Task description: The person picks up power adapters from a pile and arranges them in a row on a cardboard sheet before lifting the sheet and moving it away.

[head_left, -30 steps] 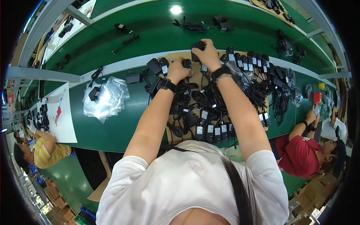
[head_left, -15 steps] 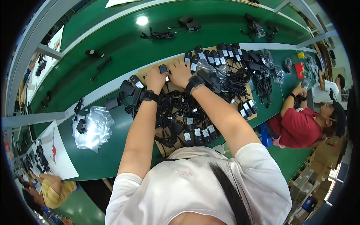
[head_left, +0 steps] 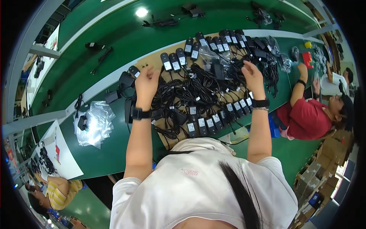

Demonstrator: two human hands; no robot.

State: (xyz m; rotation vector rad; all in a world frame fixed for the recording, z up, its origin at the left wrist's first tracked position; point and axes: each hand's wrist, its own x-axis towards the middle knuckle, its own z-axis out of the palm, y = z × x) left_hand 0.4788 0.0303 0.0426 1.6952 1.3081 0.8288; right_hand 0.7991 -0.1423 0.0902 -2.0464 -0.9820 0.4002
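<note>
My left hand (head_left: 147, 84) is raised over the left end of a brown cardboard sheet (head_left: 156, 57), its fingers loosely bent and nothing seen in them. At the other side, my right hand (head_left: 253, 79) hovers above the cable heap with thumb and fingers apart, holding nothing. Between the hands lies a tangle of black cables (head_left: 198, 86). Black power adapters (head_left: 174, 62) with white labels stand in a row along the far edge of the cardboard. A second row of labelled adapters (head_left: 210, 126) runs along the near edge. A clear plastic bag (head_left: 211, 57) lies among them.
Clear plastic bags (head_left: 97, 122) lie on the green table at left, a small adapter (head_left: 82, 122) on them. A green shelf (head_left: 122, 38) behind carries more adapters and cables. A co-worker in red (head_left: 310, 118) sits at right near a red holder (head_left: 307, 60).
Both hands have parted from the far row of adapters, the left moving left and the right moving right. The adapter that was under my fingers now stands in the row.
</note>
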